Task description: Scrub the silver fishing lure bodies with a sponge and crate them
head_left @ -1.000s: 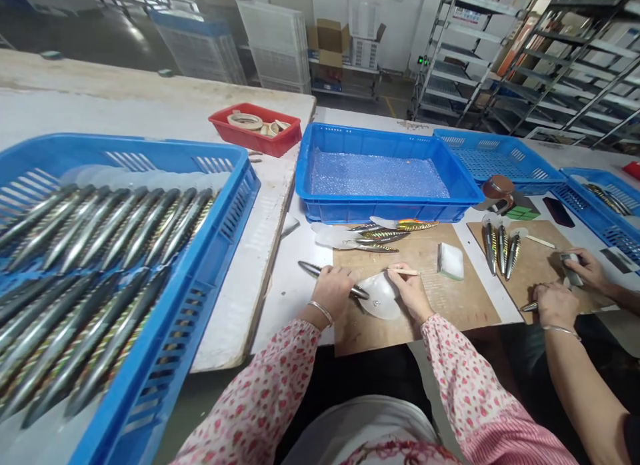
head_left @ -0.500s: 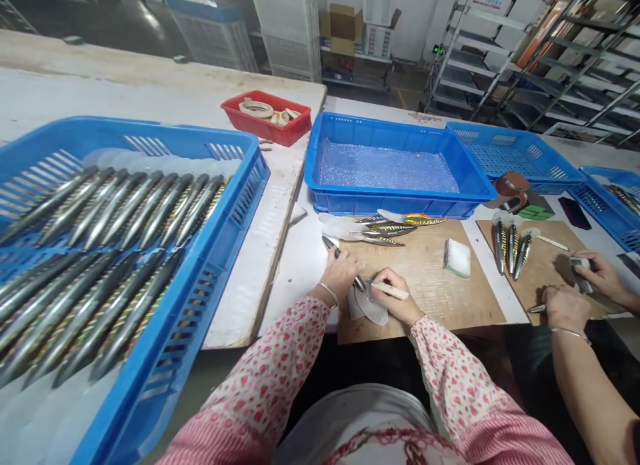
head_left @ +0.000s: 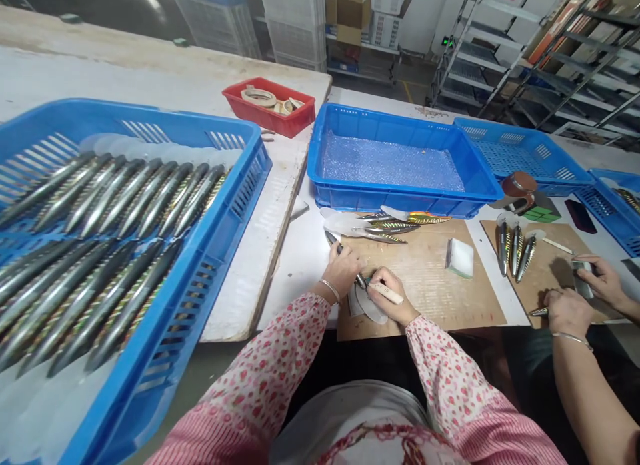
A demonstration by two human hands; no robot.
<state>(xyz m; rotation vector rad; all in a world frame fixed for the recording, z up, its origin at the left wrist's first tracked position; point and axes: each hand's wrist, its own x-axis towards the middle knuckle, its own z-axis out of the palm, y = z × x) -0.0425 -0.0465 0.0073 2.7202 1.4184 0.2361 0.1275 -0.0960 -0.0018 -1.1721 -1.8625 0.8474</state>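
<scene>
My left hand (head_left: 344, 268) is closed round a long silver fishing lure (head_left: 332, 240), holding it slantwise over the left end of a brown wooden board (head_left: 430, 278). My right hand (head_left: 387, 298) grips a thin wooden stick (head_left: 388, 292) whose tip meets the lure's near end. A clear plastic lip piece (head_left: 373, 310) lies under both hands. Several finished striped lures (head_left: 395, 226) rest at the board's far edge, and a white sponge block (head_left: 461, 257) lies to the right.
A big blue crate (head_left: 240, 185) of silver lures fills the left. A blue tray (head_left: 400, 198) lined with bubble wrap stands beyond the board, a red tray (head_left: 273, 118) of tape rolls behind it. A co-worker's hands (head_left: 570, 308) work at a second board (head_left: 545, 265) on the right.
My left hand swung the lure from lying crosswise to a steep slant. Both hands drew together, and the clear lip piece slid nearer under my right hand. The camera tilted slightly.
</scene>
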